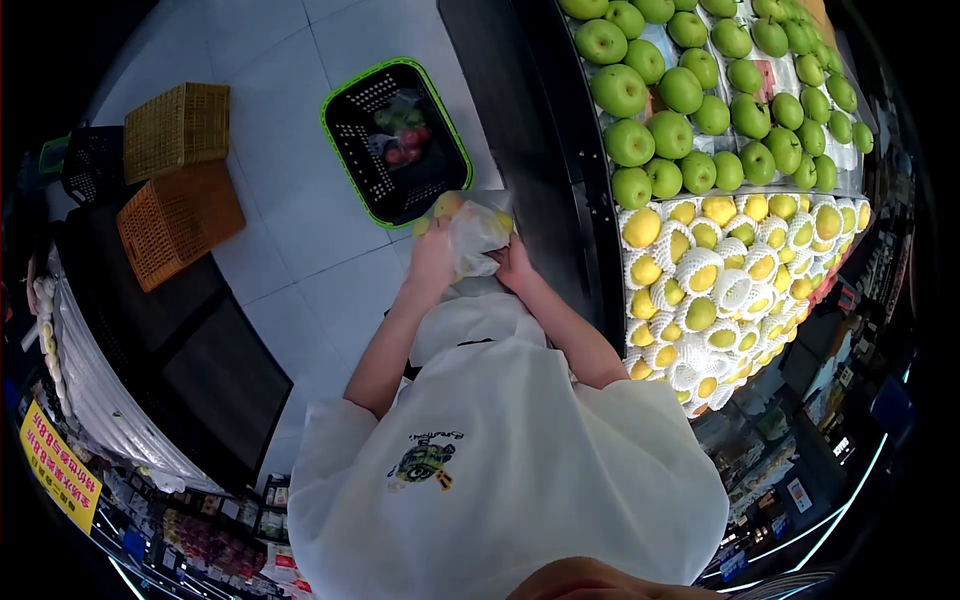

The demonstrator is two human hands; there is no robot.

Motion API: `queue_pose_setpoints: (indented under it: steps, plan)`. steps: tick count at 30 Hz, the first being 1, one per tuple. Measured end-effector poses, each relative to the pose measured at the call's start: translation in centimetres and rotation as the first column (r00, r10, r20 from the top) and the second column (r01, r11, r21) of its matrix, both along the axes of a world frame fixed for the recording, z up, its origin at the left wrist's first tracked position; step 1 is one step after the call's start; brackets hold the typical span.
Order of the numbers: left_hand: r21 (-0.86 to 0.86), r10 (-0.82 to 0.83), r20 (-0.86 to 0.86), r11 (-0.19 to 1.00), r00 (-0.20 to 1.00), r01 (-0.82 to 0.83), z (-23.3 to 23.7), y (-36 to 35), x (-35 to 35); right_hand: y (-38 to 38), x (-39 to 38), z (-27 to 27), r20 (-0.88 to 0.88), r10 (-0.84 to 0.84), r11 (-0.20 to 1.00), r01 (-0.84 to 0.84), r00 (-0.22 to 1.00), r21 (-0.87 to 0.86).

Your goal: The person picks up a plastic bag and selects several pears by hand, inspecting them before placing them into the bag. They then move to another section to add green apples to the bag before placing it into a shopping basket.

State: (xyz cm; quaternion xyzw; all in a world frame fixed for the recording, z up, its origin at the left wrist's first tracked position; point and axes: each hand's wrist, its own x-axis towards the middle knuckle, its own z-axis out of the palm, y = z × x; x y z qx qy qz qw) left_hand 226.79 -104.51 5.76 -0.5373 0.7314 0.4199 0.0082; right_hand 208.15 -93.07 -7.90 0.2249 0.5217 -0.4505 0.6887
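Observation:
A clear plastic bag (478,232) with yellow-green fruit inside hangs between my two hands, in front of my white shirt. My left hand (432,254) is closed on the bag's left side. On the right side, my right hand (512,262) grips the bag with bent fingers. Just beyond the bag, a black shopping basket (352,160) with a bright green rim stands on the floor. Inside it lie bagged red fruit (407,147) and bagged green produce (400,116).
Green apples (681,90) and yellow fruit in white foam nets (703,277) fill a display at the right. Wicker baskets (178,125) and a dark stand (170,330) are at the left. Pale floor tiles (270,60) lie between.

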Motion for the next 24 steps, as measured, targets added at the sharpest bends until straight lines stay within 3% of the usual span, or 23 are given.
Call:
queue_pose_setpoints:
  steps: [2, 4, 10, 13, 17, 22, 24]
  plan:
    - [0.011, 0.054, -0.006, 0.998, 0.999, -0.054, -3.6, -1.8, 0.3, 0.1, -0.4, -0.3, -0.100, 0.070, 0.964, -0.041, 0.993, 0.262]
    - [-0.002, 0.122, 0.061, 0.992, 0.991, -0.123, -10.5, -2.5, 1.4, 1.2, -0.8, -0.3, -0.095, 0.059, 0.968, -0.034, 0.994, 0.250]
    - [0.059, 0.194, 0.155, 0.977, 0.969, -0.205, -22.7, -7.9, 3.3, 2.4, -2.1, 1.7, -0.059, -0.035, 0.983, 0.045, 0.998, 0.176]
    - [0.046, 0.122, 0.268, 0.989, 0.956, -0.139, -32.0, -8.8, 4.0, 3.5, -1.1, 2.0, -0.062, -0.027, 0.969, 0.041, 0.998, 0.243]
    - [0.190, 0.126, 0.387, 0.958, 0.913, -0.213, -40.1, -10.3, 3.9, 4.5, -0.6, 1.7, -0.026, -0.013, 0.956, 0.020, 1.000, 0.293]
    - [0.259, 0.152, 0.399, 0.927, 0.904, -0.270, -50.4, -9.8, 4.1, 6.5, 0.2, -1.0, 0.059, -0.072, 0.934, 0.047, 0.996, 0.353]
    - [0.298, 0.288, 0.396, 0.858, 0.872, -0.418, -52.5, -10.1, 4.1, 6.9, 0.5, -1.3, 0.043, -0.031, 0.916, 0.011, 0.999, 0.401]
